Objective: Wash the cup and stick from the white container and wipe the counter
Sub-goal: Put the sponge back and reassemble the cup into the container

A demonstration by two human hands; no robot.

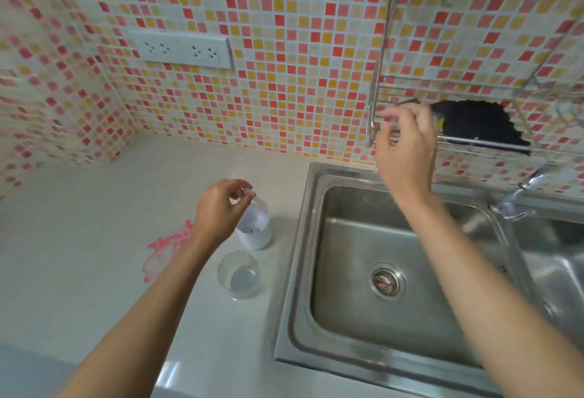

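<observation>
The left hand's grip (221, 208) pinches a thin clear stick (246, 191) above the white plastic container (256, 233); the right hand (406, 148) reaches, fingers loosely spread, toward the wall rack's dark sponge (480, 122). The clear plastic cup (239, 274) stands on the counter (94, 239), seemingly unwashed; wiping remains.

left hand (221, 208): bare, no glove, no ring seen
left wrist: bare, no watch or band
left forearm: bare right down to the frame's bottom edge, no sleeve showing
right hand (406, 149): bare, no glove, no ring seen, fingertips motion-blurred
right wrist: bare, no watch or band
right forearm: bare to the frame's right edge, no sleeve showing
rest of body: out of frame
</observation>
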